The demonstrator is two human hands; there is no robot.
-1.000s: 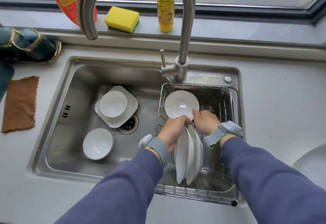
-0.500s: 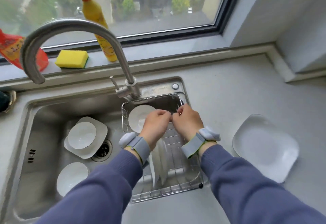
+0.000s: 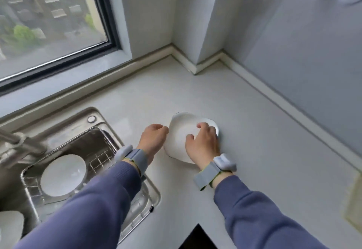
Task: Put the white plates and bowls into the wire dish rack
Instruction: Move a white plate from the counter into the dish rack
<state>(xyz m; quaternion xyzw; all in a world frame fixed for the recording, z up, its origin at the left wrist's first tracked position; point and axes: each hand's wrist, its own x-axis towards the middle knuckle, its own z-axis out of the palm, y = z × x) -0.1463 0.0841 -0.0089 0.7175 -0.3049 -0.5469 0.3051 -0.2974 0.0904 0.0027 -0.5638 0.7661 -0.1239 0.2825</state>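
A white squarish plate lies on the pale counter to the right of the sink. My right hand rests on top of it, fingers spread over its far and right edge. My left hand is at the plate's left rim with its fingers curled against it. The wire dish rack sits in the right part of the sink, at the lower left. A white bowl stands in it. My left forearm hides the rack's near part.
The steel faucet base stands at the far left, behind the rack. Another white dish shows in the sink at the bottom left corner. Walls meet in a corner behind the counter. A dark gap cuts the counter's front edge.
Both hands left the rack and moved right onto the plate on the counter. The view swung right, so most of the sink has dropped out of sight.
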